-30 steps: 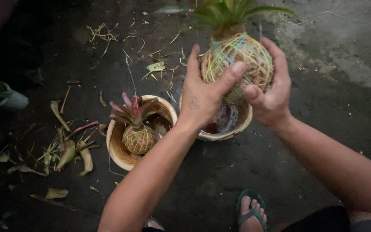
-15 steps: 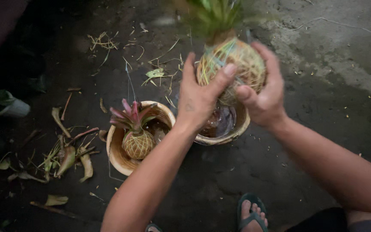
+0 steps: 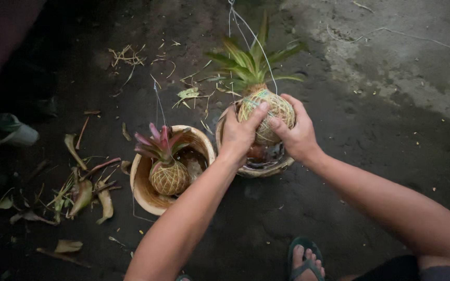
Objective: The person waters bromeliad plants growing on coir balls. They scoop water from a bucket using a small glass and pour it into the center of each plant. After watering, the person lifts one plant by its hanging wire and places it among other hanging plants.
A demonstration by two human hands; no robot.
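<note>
Green-leaved moss ball [image 3: 264, 112] sits gripped between my left hand [image 3: 239, 134] and right hand [image 3: 297, 136], above its bowl [image 3: 259, 167]; the red plant [image 3: 165, 166] already rests in its own.

We have one view only, from the head, looking steeply down and forward at the dark wet ground [image 3: 339, 218]. It sits close: our forearms fill the lower frame, and the moss ball [image 3: 264, 115] lies just above centre, with our sandalled foot [image 3: 305, 260] below it.
</note>
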